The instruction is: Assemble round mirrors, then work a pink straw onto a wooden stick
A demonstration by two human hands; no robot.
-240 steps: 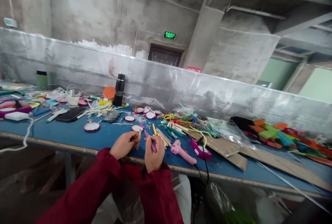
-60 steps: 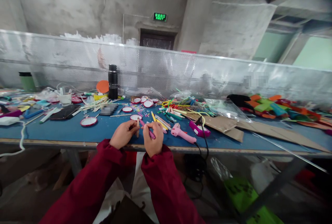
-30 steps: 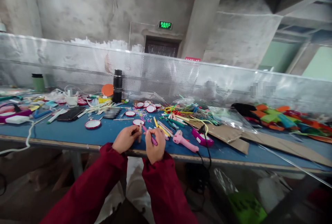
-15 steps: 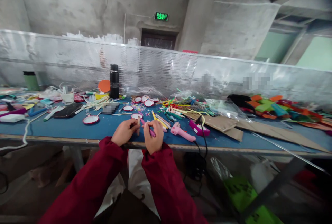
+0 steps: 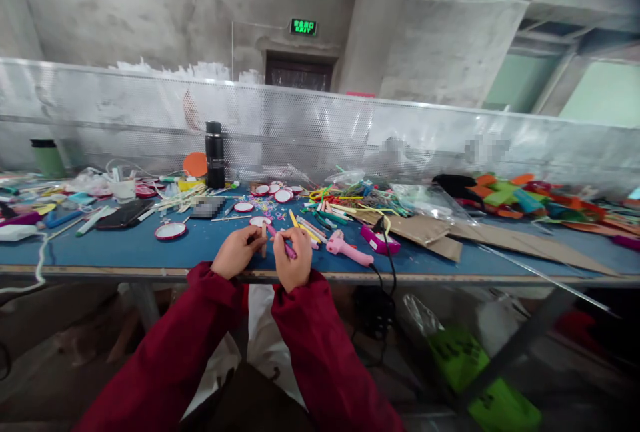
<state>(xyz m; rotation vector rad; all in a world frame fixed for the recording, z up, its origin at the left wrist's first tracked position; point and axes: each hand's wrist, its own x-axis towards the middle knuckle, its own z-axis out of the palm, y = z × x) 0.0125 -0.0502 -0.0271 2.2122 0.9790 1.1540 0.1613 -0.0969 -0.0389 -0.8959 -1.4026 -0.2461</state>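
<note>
We find the work apparently midway: the left hand (image 5: 234,253) pinches a wooden stick (image 5: 264,243), and the right hand (image 5: 294,260) grips a pink-purple marker (image 5: 289,251) as one holds a pen. Both sets of fingers are closed on what they hold. We judge the picking-up of stick and marker done, and the marking of the stick in hand or about to begin; we cannot tell whether the marker touches the stick, nor whether any mark is on it. What remains appears to be that marking.

The stick is over the near edge of the table (image 5: 125,255), just left of the marker. It is thin, flat, pale brown and close to upright, its middle partly covered by fingers. Just beyond it lies a round white lid (image 5: 256,221) with a red rim.
</note>
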